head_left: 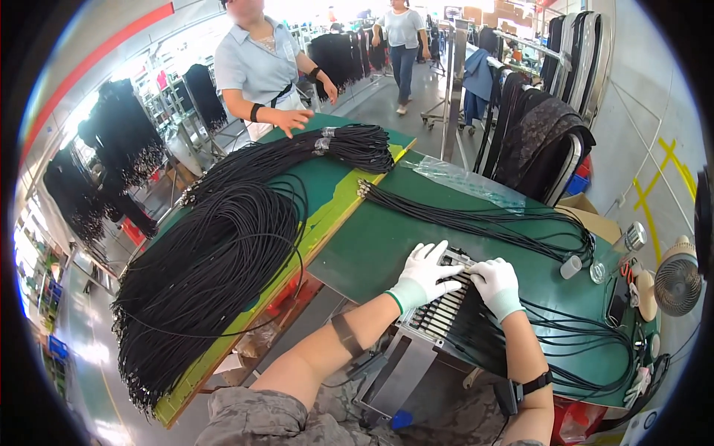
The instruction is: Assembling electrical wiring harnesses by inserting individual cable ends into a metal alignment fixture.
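Observation:
A metal slotted fixture stands at the near edge of the green table, with a row of pale connector ends lying side by side in its slots. Black cables run from that row out to the right, under my right wrist. My left hand, in a white glove, rests over the far left part of the fixture with its fingers stretched and apart. My right hand, gloved too, is closed in a pinch at the fixture's far right edge, on what looks like a black cable end; its fingertips partly hide it.
Ahead lies a bundle of black cables. Large cable heaps cover the neighbouring table at left, where a co-worker stands. A small fan, clear jars and scissors sit at right. Racks of dark straps stand behind.

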`<state>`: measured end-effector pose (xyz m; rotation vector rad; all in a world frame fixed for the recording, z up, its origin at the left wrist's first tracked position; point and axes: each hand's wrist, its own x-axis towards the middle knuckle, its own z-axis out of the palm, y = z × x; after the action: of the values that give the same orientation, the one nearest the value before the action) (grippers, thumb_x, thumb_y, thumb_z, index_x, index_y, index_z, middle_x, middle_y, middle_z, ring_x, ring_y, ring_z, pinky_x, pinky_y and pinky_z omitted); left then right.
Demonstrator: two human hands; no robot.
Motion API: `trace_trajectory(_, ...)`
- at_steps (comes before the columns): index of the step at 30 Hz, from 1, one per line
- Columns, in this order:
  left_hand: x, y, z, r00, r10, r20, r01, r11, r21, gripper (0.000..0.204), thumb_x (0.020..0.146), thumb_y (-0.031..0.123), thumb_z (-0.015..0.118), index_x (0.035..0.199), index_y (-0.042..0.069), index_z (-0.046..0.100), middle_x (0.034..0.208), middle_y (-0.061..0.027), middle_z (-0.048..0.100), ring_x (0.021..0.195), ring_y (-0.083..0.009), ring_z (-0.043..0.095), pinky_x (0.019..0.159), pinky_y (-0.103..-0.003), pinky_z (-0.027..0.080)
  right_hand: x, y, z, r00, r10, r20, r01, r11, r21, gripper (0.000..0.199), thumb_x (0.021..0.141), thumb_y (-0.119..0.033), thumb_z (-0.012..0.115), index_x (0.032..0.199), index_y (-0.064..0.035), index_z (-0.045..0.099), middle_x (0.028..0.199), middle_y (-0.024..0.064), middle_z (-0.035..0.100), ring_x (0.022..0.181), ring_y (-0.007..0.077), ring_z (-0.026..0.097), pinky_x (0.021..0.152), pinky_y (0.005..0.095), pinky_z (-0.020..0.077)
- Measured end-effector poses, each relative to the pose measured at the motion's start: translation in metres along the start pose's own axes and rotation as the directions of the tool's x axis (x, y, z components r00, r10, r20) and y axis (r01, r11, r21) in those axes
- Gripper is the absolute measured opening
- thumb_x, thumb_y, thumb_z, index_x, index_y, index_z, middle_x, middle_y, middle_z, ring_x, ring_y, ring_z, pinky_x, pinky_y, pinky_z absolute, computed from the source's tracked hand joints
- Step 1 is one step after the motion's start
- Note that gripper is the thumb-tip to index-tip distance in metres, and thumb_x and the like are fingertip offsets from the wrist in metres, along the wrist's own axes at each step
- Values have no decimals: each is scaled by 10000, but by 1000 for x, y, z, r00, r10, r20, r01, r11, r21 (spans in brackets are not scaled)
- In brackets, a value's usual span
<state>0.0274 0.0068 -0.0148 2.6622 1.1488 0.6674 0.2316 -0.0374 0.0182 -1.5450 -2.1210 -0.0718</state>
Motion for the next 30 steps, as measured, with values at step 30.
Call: trace_trajectory(30,1,-13,2,943,-255,-214,65,771,-633,288,953,157,506,1181,6,600,1133,-143,630,1104,-239,576,947,-342,442,2,6,5,998,66,23,-68,992,110,105,784,-174,621,850,-128,689,788,87,644,814,300,585,738,410,465)
